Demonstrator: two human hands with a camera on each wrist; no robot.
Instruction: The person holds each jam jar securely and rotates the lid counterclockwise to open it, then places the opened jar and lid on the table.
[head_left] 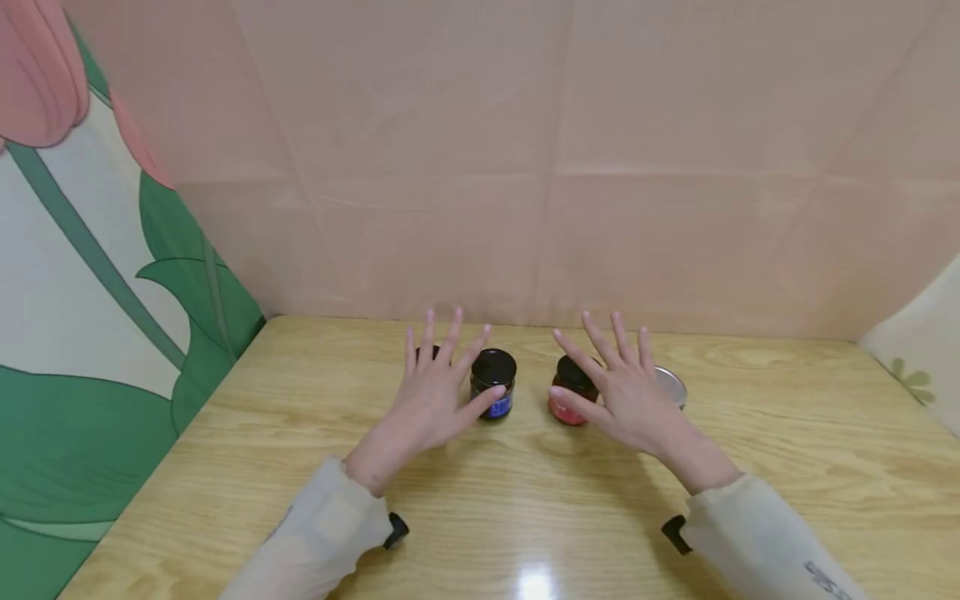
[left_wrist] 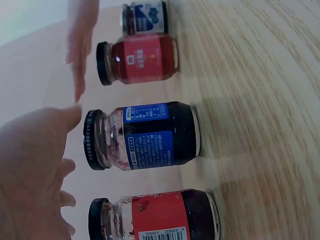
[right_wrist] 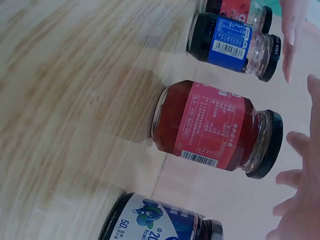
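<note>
We see blue-labelled, black-lidded glass jar (head_left: 495, 406) upright on pale wood-grain desk (head_left: 487, 517). Left of it: red-labelled, black-lidded glass jar (left_wrist: 160, 215). Right of it: pink-labelled, black-lidded glass jar (right_wrist: 215, 125), then white-and-blue-labelled, silver-lidded glass jar (right_wrist: 160, 220). Our left-hand grip (head_left: 433, 402) near blue-labelled jar, our right-hand grip (head_left: 632, 400) right of it; both spread wide, holding nothing.

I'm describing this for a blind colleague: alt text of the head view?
Left hand and right hand, fingers spread, hover over a wooden table, partly hiding a blue-labelled glass jar, red-labelled glass jar, black-lidded jar and silver-lidded jar.
</note>
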